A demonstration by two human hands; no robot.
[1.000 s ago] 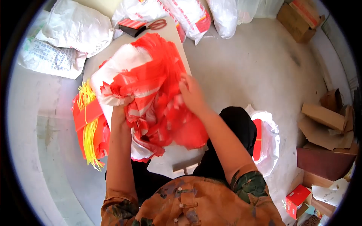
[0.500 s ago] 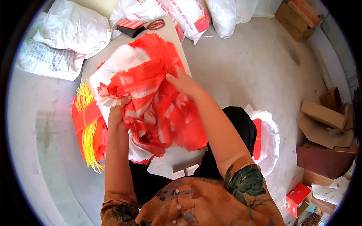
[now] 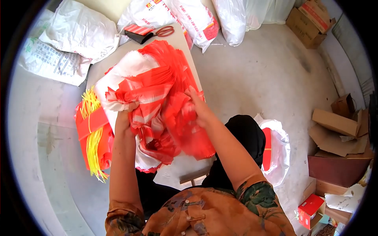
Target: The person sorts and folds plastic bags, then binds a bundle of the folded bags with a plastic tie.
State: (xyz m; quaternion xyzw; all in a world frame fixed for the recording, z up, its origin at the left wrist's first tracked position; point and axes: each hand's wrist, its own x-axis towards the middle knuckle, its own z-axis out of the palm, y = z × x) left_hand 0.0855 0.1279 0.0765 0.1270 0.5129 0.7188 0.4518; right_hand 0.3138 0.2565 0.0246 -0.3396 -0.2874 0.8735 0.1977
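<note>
Clamping a bunched fold of red-and-white sheets (image 3: 151, 88) in the left hand (image 3: 126, 113). Touching the red part at the pile's right side with the right hand (image 3: 200, 109); can't tell whether pinching or only pressing, partly blurred there. Keeping hands apart, with pile between. Heaping sheets over most of the surface (image 3: 101, 67). Showing scissors (image 3: 164, 31) and a red-striped black pouch (image 3: 138, 34) side by side at the surface's far end. Seeing yellow strings (image 3: 94, 143) lying across a red bundle (image 3: 84, 128) at the surface's left edge. Seeing an open white bag (image 3: 281, 151) with red contents (image 3: 267, 149) beside the right knee. Seeing white sacks (image 3: 80, 31) beyond the surface, cardboard boxes (image 3: 338, 135) well off right.
</note>
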